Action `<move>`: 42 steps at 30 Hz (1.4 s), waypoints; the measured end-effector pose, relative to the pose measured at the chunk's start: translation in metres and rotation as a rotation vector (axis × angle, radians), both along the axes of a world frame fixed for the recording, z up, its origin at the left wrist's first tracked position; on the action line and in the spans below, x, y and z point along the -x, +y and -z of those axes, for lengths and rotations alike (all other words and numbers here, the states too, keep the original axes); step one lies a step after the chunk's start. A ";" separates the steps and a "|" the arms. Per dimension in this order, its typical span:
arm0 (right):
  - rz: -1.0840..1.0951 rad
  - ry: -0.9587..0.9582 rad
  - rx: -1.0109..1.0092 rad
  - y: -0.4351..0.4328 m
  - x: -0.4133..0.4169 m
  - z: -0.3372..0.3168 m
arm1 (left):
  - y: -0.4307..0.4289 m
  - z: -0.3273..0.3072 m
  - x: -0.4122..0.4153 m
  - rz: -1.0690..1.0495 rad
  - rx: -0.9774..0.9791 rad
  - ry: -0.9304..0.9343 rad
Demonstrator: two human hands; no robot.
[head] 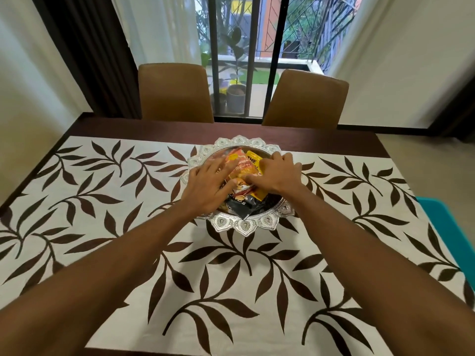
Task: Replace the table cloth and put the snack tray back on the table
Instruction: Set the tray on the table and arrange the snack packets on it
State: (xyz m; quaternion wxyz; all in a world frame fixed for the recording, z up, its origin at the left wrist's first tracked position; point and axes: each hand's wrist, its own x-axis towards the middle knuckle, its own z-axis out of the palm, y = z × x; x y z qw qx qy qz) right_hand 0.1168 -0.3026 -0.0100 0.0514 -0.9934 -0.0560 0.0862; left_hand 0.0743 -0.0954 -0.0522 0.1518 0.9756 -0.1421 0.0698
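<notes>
Both forearms reach straight forward over the table, converging on the snack tray. The left hand lies palm down with fingers spread and nearly straight, resting on an orange packet. The right hand is also flat and relaxed, fingers pressing a yellow packet – neither hand curls round anything. A black packet lies nearer the front rim. The tray is silver with a scalloped, petal-embossed edge and sits on the table cloth – cream with dark brown leaf sprays – toward the far middle of the dark wooden table. 2 brown chairs stand beyond.
</notes>
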 end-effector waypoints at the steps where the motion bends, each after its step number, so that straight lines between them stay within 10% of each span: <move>1: 0.004 0.029 0.006 0.001 0.000 -0.001 | 0.001 0.001 0.000 0.016 -0.028 -0.002; 11: 0.044 0.033 -0.220 -0.007 0.005 0.005 | 0.002 -0.003 0.001 0.086 0.032 0.002; 18: 0.298 -0.082 -0.796 -0.019 0.016 -0.010 | 0.005 -0.001 0.003 0.090 0.202 -0.045; 31: 0.312 -0.090 -0.397 0.007 0.038 -0.018 | -0.009 -0.013 0.009 0.307 -0.122 0.019; 42: 0.701 -0.263 -1.177 0.037 0.039 -0.004 | 0.004 -0.017 0.019 0.171 0.090 0.158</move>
